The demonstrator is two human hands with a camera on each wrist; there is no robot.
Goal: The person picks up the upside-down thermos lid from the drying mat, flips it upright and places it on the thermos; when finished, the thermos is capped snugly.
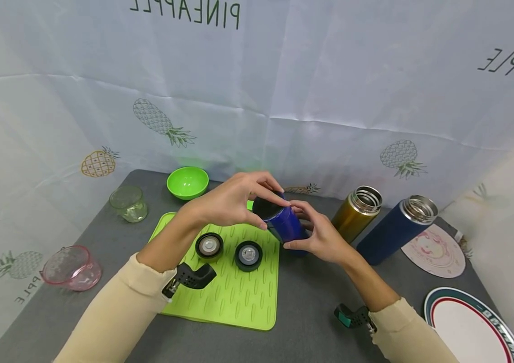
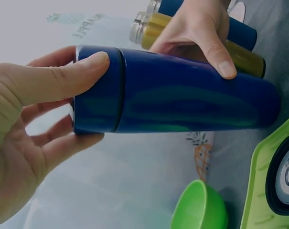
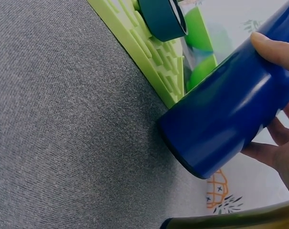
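A blue thermos (image 1: pixel 287 225) with its lid (image 2: pixel 97 90) on stands on the grey table, just right of the green mat. My left hand (image 1: pixel 231 197) grips the lid from above, thumb on one side and fingers on the other. Lower down, my right hand (image 1: pixel 319 233) holds the thermos body round its side. Two round lids, one dark with a silver centre (image 1: pixel 209 246) and another like it (image 1: pixel 248 255), lie upside down on the green mat (image 1: pixel 238 307). To the right, a gold thermos (image 1: pixel 352 217) and a dark blue thermos (image 1: pixel 390 234) stand without lids.
A green bowl (image 1: pixel 187 182) sits behind the mat. On the left are a green glass cup (image 1: pixel 130 204) and a pink glass cup (image 1: pixel 75 269). A round pink-patterned coaster (image 1: pixel 438 252) and a white plate (image 1: pixel 470 330) lie at right. A pineapple-print curtain (image 1: pixel 257 101) hangs behind the table.
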